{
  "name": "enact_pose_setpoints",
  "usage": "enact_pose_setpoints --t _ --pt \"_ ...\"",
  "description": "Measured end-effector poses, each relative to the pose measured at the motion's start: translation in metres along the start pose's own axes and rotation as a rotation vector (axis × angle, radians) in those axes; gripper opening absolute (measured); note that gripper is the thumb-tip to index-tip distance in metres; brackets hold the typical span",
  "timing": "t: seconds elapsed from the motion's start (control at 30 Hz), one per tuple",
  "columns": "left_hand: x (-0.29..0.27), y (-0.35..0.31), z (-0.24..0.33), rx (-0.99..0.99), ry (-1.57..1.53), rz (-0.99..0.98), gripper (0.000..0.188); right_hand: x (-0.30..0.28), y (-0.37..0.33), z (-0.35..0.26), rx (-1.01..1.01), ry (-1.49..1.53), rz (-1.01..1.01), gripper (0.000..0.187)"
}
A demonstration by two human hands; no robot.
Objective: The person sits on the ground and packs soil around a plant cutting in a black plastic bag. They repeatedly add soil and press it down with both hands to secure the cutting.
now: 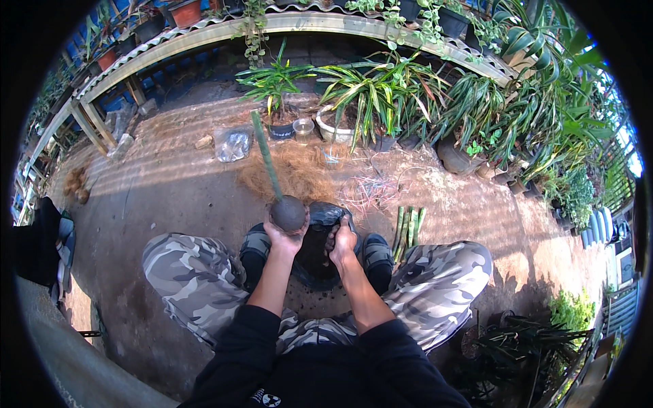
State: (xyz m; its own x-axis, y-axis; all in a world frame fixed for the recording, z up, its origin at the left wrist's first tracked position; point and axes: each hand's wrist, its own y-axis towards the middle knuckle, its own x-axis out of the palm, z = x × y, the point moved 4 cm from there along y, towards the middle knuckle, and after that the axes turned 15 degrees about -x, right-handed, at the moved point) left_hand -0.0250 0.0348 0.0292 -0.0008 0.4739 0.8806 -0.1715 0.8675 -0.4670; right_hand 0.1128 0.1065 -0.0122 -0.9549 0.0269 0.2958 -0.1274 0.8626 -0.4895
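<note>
My left hand [286, 236] cups a round ball of dark, wet-looking soil [288, 213], its fingers bent around the underside. A long green stem cutting [266, 156] sticks up out of the ball, leaning slightly left. Between my feet sits a black plastic bag [325, 216] with dark soil [316, 253] inside. Over the bag's right side is my right hand [342, 239], closed, its fingers soil-stained and curled inward; what they hold, if anything, is hidden.
Brown fibre [292, 173] lies spread ahead, beside pink and white string [371, 192]. Several cut green stems [409, 228] lie by my right knee. A clear plastic bag [233, 145], a plastic cup [303, 127] and potted plants [337, 126] stand farther off.
</note>
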Motion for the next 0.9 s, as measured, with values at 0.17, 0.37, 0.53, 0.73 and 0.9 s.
enact_pose_setpoints --t 0.17,0.37,0.53,0.73,0.9 --pt "0.004 -0.007 -0.006 -0.001 0.021 -0.008 0.057 0.002 -0.002 -0.002 0.022 0.119 -0.063 0.051" --pt "0.011 -0.018 -0.01 0.052 -0.014 -0.031 0.056 0.01 -0.001 -0.006 0.066 0.223 -0.43 0.034" --pt "0.017 -0.023 -0.011 0.123 0.006 -0.036 0.053 0.02 -0.012 -0.009 0.122 0.463 -0.324 0.038" --pt "0.01 -0.027 -0.02 0.05 -0.02 -0.043 0.051 0.021 -0.02 -0.022 0.077 0.33 -0.287 0.051" --pt "0.003 -0.024 -0.025 0.035 -0.015 -0.004 0.052 0.02 -0.025 -0.019 0.017 0.219 -0.193 0.058"
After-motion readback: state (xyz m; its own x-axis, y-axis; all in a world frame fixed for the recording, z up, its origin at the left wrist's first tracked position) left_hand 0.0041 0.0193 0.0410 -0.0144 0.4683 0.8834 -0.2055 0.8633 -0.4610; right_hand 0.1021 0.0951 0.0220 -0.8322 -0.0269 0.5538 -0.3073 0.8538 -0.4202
